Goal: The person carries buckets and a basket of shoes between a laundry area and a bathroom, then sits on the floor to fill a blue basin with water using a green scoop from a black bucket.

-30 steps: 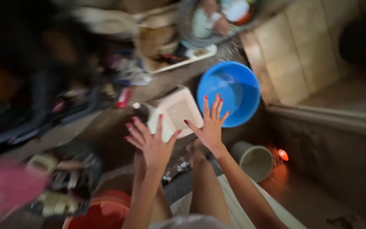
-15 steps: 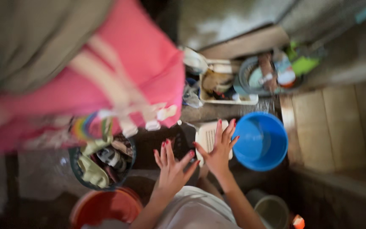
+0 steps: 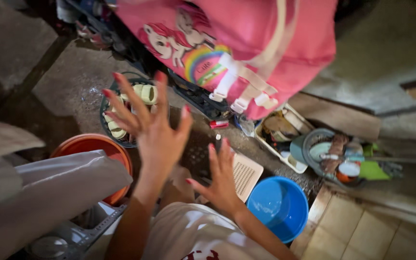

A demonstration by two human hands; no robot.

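My left hand (image 3: 150,125) is raised with its fingers spread wide and holds nothing. It hovers in front of a dark basket (image 3: 108,130) of pale cups. My right hand (image 3: 221,179) is lower, also spread and empty, just over a white perforated tray (image 3: 247,174). Both hands have red nails. A blue basin (image 3: 279,206) sits right of the right hand. A pink backpack (image 3: 246,43) with a cartoon unicorn and rainbow hangs above the hands.
An orange bucket (image 3: 92,146) stands at the left, partly behind grey cloth (image 3: 44,192). A white tub (image 3: 280,130) and a round basin (image 3: 335,156) of dishes lie at the right. Tan tiles (image 3: 371,231) edge the lower right. The ground is wet concrete.
The view has swung: the pink backpack now hangs higher and to the right. My left hand has risen and spread wider. My right hand stays over the white tray.
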